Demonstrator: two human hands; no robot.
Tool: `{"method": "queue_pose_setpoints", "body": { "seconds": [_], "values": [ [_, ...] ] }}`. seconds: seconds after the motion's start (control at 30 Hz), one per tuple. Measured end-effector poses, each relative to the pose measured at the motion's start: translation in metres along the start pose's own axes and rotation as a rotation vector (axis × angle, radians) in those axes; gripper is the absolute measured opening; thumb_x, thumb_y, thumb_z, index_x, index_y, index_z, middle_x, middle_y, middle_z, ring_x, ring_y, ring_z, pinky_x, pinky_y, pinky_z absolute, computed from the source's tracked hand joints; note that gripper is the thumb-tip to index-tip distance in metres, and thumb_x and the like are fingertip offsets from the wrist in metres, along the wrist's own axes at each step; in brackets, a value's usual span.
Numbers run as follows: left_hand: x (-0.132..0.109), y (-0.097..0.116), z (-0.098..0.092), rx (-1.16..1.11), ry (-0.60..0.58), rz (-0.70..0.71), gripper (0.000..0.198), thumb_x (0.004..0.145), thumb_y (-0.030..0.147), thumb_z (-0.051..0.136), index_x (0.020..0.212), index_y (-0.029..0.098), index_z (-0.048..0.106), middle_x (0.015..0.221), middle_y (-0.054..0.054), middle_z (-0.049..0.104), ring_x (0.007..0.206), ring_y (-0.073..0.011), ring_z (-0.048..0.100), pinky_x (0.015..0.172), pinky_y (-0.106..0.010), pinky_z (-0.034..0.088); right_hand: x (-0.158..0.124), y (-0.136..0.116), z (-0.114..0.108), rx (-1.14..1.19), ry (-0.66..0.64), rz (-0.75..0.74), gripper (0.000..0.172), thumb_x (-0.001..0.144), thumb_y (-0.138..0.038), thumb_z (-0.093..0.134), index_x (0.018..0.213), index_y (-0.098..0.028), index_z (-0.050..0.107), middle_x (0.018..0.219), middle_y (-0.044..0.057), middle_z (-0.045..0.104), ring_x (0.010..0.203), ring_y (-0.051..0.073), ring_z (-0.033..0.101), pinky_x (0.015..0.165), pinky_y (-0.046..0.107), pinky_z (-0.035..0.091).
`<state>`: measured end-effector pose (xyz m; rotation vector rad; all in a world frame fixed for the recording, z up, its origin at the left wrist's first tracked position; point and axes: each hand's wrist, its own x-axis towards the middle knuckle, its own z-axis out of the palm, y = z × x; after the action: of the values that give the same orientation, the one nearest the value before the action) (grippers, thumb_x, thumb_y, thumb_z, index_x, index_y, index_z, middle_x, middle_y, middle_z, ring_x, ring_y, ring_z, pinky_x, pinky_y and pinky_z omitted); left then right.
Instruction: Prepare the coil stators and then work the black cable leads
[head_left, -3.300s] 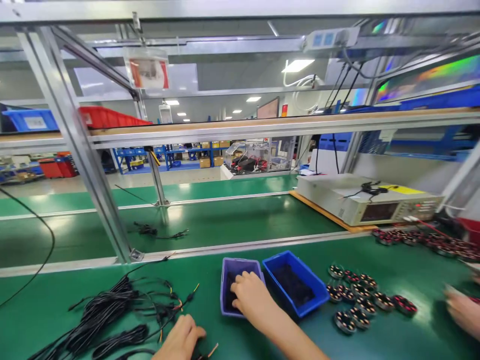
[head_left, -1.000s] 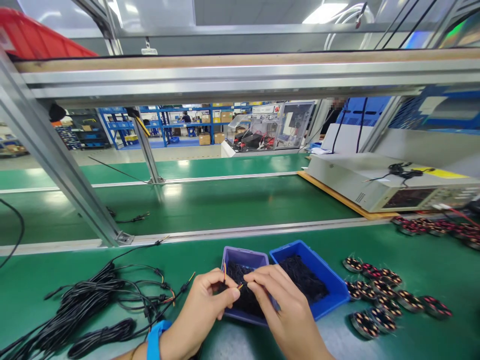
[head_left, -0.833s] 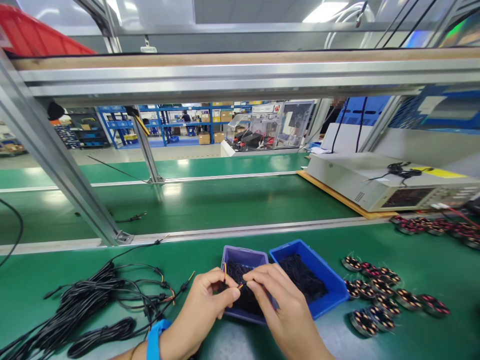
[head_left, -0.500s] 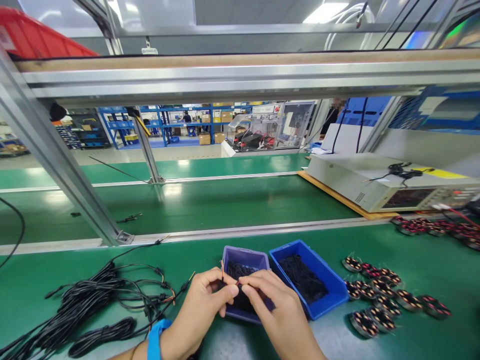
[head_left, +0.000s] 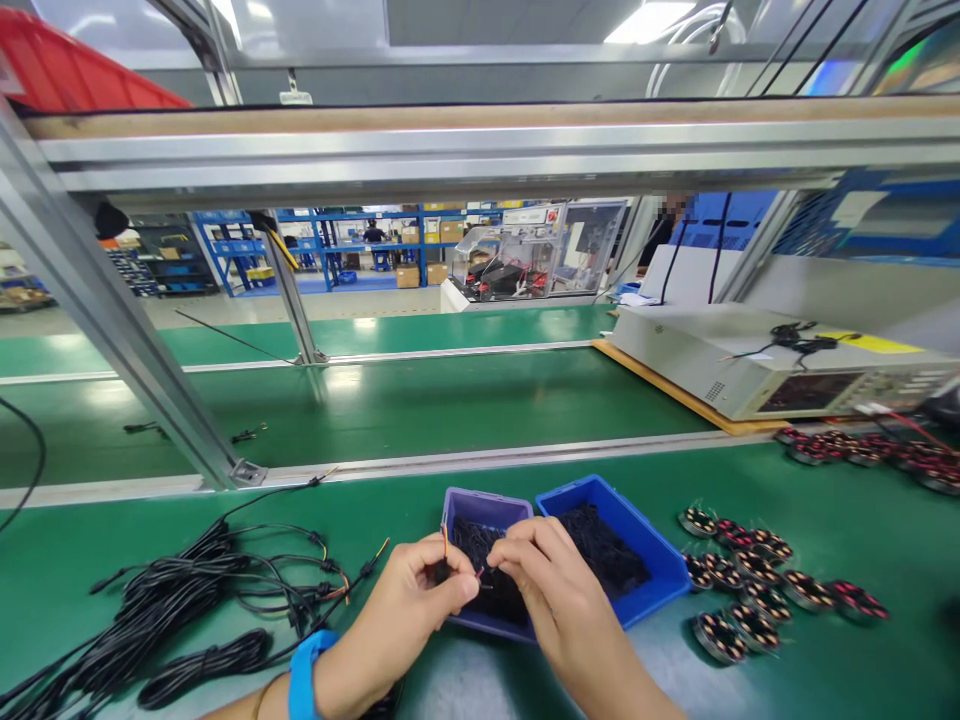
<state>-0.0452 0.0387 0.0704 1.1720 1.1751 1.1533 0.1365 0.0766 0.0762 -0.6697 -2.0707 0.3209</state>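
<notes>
My left hand [head_left: 409, 595], a blue band at its wrist, pinches the end of a black cable with thin coloured wires [head_left: 445, 542]. Yellow and red wires stand up above its fingers, and a short reddish wire tip pokes out past the thumb. Close by on the right, my right hand [head_left: 562, 595] has thumb and fingertips pressed together, a small gap from that wire tip. Whatever it may grip is too small to make out. Beneath both hands stands a purple bin [head_left: 489, 497] with small black pieces inside. Beside it a blue bin [head_left: 660, 598] holds similar dark pieces.
Bundled black cables [head_left: 176, 590] lie at the left. Several copper-wound motor stators [head_left: 757, 568] are spread at the right, with more behind. A grey instrument [head_left: 690, 360] stands on a wooden board at the back right. An aluminium post [head_left: 142, 310] rises at left under an overhead shelf.
My right hand has drawn back slightly to the right and up from the wire tip, opening a gap between the hands. My left hand keeps its hold on the cable.
</notes>
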Motion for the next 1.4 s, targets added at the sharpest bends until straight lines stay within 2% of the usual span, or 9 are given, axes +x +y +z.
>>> {"method": "queue_pose_setpoints", "body": {
  "seconds": [0.2,0.4,0.53,0.8,1.0,1.1,1.3,1.4],
  "values": [
    [0.0,0.0,0.0,0.03,-0.027,0.012,0.023,0.075,0.036,0.073,0.065,0.017,0.066,0.06,0.005,0.047,0.054,-0.0095,0.034,0.055,-0.024,0.029,-0.008,0.004,0.003,-0.08,-0.043,-0.017,0.024,0.099,-0.004,0.044,0.101,-0.023,0.06,0.089,0.006,0.058,0.083,0.021,0.058,0.067,0.029,0.053],
    [0.0,0.002,0.001,0.01,-0.023,0.022,0.026,0.074,0.04,0.076,0.064,0.017,0.066,0.06,0.005,0.046,0.055,-0.0101,0.035,0.057,-0.024,0.034,-0.008,0.002,0.005,-0.071,-0.033,-0.001,0.024,0.099,-0.004,0.045,0.098,-0.022,0.061,0.088,0.006,0.06,0.082,0.02,0.06,0.068,0.029,0.054],
    [0.0,0.004,0.001,0.042,-0.006,0.032,0.026,0.075,0.039,0.075,0.064,0.017,0.066,0.057,0.005,0.046,0.054,-0.0105,0.035,0.057,-0.024,0.034,-0.006,0.0,0.003,-0.063,-0.008,-0.005,0.026,0.098,-0.005,0.043,0.097,-0.023,0.062,0.086,0.006,0.061,0.081,0.02,0.061,0.066,0.029,0.055],
    [0.0,0.0,0.0,0.043,0.017,0.02,0.027,0.075,0.04,0.076,0.066,0.017,0.067,0.057,0.005,0.046,0.055,-0.0106,0.036,0.055,-0.024,0.03,-0.009,0.002,0.005,-0.107,-0.058,0.006,0.026,0.1,-0.008,0.042,0.098,-0.022,0.065,0.088,0.008,0.063,0.081,0.021,0.061,0.068,0.032,0.056],
    [0.002,-0.01,0.0,-0.014,0.01,-0.01,0.029,0.075,0.042,0.078,0.068,0.016,0.067,0.062,0.004,0.051,0.051,-0.0088,0.04,0.049,-0.022,0.03,-0.008,0.0,0.006,0.03,-0.044,0.004,0.026,0.102,-0.012,0.047,0.1,-0.021,0.071,0.084,0.007,0.067,0.08,0.02,0.063,0.069,0.032,0.057],
    [0.0,-0.01,-0.001,-0.03,-0.008,-0.02,0.03,0.075,0.043,0.078,0.069,0.016,0.067,0.062,0.004,0.051,0.051,-0.0087,0.042,0.049,-0.022,0.031,-0.006,0.0,0.005,0.135,0.015,0.11,0.024,0.102,-0.023,0.053,0.104,-0.024,0.076,0.088,0.006,0.069,0.082,0.02,0.066,0.072,0.031,0.058],
    [-0.003,-0.004,0.0,-0.056,-0.06,-0.037,0.032,0.077,0.045,0.078,0.071,0.016,0.067,0.062,0.004,0.052,0.052,-0.0088,0.043,0.049,-0.021,0.032,-0.007,-0.002,0.008,0.494,0.026,0.549,0.028,0.093,-0.046,0.065,0.096,-0.023,0.08,0.087,0.006,0.076,0.079,0.022,0.072,0.072,0.03,0.06],
    [-0.003,-0.003,0.001,-0.058,-0.076,-0.036,0.032,0.077,0.045,0.078,0.071,0.016,0.067,0.062,0.004,0.051,0.051,-0.0083,0.042,0.048,-0.021,0.031,-0.007,-0.005,0.011,0.544,-0.016,0.584,0.029,0.092,-0.047,0.066,0.088,-0.021,0.077,0.083,0.005,0.077,0.077,0.023,0.073,0.071,0.03,0.06]
  ]
}}
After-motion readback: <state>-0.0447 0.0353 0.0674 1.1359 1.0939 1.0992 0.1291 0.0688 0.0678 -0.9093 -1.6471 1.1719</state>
